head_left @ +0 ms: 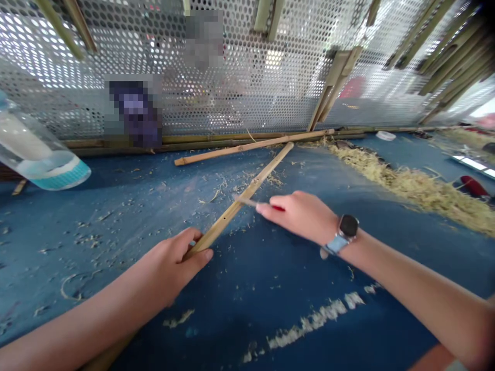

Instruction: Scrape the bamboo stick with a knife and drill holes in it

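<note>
My left hand (pixel 180 265) is closed around the near part of a long split bamboo strip (pixel 218 225), thumb on the right side. The strip slants away over the blue surface, with small dark holes along it. Its lower end passes beneath my left forearm. In my closed right hand (pixel 299 214) is a small knife (pixel 249 201) with a red handle, mostly covered by my fingers. The thin blade lies across the strip, about midway between my left hand and the far end. A watch sits on my right wrist.
Behind stands a perforated metal panel (pixel 240 103) with bamboo pieces leaning on it. Another bamboo strip (pixel 232 150) lies near its foot. A plastic bottle (pixel 54 165) is at left. Shavings (pixel 410 188) are heaped at right, and scraps dot the blue surface (pixel 135 206).
</note>
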`<action>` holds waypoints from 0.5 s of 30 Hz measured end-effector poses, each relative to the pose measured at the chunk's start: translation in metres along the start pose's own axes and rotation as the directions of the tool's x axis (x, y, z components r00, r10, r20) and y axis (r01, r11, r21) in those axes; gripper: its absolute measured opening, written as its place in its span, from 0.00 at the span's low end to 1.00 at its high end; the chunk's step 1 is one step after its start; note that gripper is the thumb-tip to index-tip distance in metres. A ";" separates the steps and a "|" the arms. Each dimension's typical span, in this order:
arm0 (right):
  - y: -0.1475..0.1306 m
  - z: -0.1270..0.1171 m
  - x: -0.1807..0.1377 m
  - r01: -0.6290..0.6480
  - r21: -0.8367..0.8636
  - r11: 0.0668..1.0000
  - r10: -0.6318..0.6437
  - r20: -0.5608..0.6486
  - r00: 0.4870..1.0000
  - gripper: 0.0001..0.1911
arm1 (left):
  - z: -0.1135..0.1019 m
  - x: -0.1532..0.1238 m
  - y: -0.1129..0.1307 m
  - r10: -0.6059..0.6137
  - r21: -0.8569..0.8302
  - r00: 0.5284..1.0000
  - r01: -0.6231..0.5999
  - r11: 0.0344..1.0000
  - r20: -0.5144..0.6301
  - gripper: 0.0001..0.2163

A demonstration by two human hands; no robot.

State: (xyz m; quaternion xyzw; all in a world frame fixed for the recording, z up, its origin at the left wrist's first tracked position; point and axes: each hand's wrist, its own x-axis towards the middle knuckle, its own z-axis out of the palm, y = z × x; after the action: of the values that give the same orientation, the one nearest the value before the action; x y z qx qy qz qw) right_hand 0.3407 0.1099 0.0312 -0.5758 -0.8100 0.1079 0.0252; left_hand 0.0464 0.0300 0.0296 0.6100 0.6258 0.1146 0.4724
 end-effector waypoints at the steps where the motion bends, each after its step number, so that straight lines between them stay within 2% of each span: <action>1: -0.004 0.001 -0.002 0.033 0.002 0.999 -0.033 0.010 0.999 0.34 | -0.001 0.001 -0.001 -0.014 -0.058 0.999 0.015 0.998 0.029 0.16; 3: -0.009 0.002 -0.005 0.034 -0.014 0.999 -0.033 0.014 0.999 0.34 | -0.003 0.004 -0.005 -0.024 -0.161 0.996 0.038 0.986 0.087 0.21; 7: -0.004 0.001 -0.001 -0.087 -0.076 0.993 0.083 -0.057 0.995 0.33 | -0.008 0.010 -0.012 -0.051 -0.242 0.988 0.086 0.966 0.145 0.25; 10: -0.004 0.001 -0.002 -0.053 -0.124 0.991 0.044 -0.073 0.996 0.33 | -0.009 0.010 -0.013 -0.072 -0.266 0.984 0.114 0.957 0.163 0.25; 13: -0.006 0.001 -0.004 0.019 -0.126 0.992 -0.023 -0.030 0.999 0.33 | -0.008 0.006 -0.009 -0.077 -0.259 0.984 0.118 0.959 0.163 0.24; 15: -0.002 0.000 -0.001 -0.014 -0.121 0.993 0.011 -0.027 1.000 0.34 | -0.008 0.004 -0.006 -0.092 -0.246 0.986 0.125 0.961 0.140 0.24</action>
State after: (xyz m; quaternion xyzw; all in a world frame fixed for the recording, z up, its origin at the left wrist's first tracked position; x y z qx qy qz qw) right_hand 0.3393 0.1086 0.0318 -0.5828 -0.8110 0.0510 0.0002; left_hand 0.0370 0.0356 0.0275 0.5151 0.6072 0.1287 0.5911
